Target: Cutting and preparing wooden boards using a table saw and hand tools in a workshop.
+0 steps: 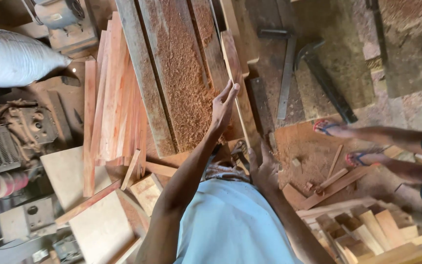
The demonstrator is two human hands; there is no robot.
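My left hand reaches forward, fingers stretched along the edge of a narrow wooden plank that leans beside a wide board covered in sawdust; the hand grips the plank's lower part. My right hand hangs lower, near the plank's bottom end and a dark board. Its fingers are partly hidden, so I cannot tell whether it holds anything. My light blue shirt fills the bottom middle.
A stack of reddish wood strips lies to the left. A white sack and an engine are further left. Another person's feet in sandals stand at the right. Wood offcuts are piled at the bottom right. A metal ruler lies ahead.
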